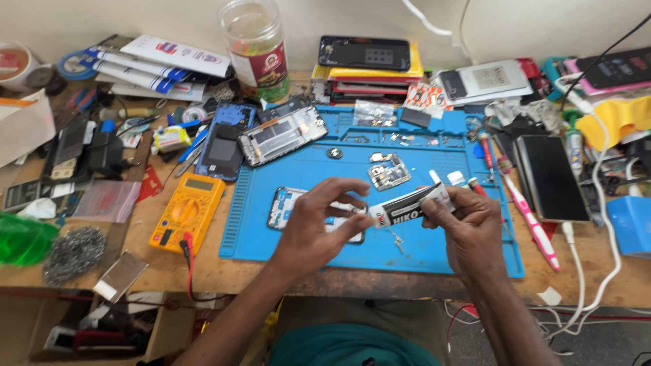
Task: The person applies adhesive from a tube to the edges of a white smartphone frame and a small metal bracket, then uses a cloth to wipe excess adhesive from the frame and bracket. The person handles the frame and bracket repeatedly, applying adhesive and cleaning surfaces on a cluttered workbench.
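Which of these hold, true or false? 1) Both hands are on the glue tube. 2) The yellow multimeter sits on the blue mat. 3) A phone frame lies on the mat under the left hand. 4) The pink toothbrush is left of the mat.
1) True: the right hand grips the black-and-white glue tube and the left hand pinches its nozzle end.
2) False: the yellow multimeter lies on the wooden bench, left of the blue mat.
3) True: the phone frame lies on the mat, partly hidden by the left hand.
4) False: the pink toothbrush lies at the mat's right edge.
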